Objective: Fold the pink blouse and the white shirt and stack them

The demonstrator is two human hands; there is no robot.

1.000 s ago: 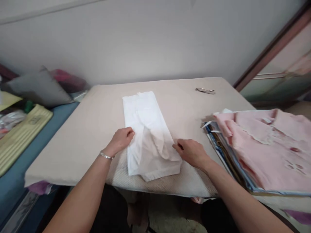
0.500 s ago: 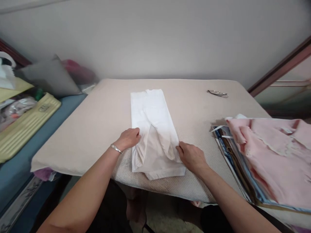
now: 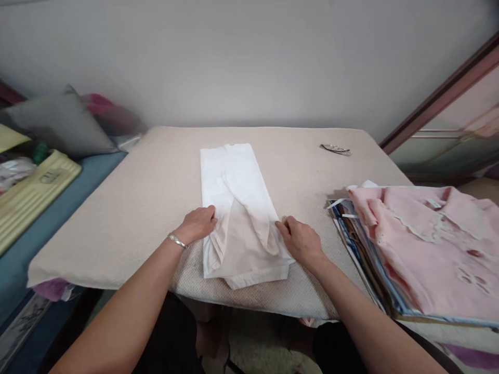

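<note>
One white folded cloth [image 3: 237,208] lies in the middle of the desk [image 3: 148,197], one pink garment [image 3: 429,244] rests on a pile at the right, and one small metal object [image 3: 336,149] lies at the far side. The desk has a beige cover and stands against a plain wall. The left hand [image 3: 197,224] pinches the cloth's left edge; the right hand [image 3: 299,240] pinches its right edge.

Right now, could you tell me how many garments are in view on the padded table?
2. A white garment lies folded at the middle, with the left hand and right hand at its edges. A pink garment tops the stack at the right; more may lie hidden beneath.
</note>
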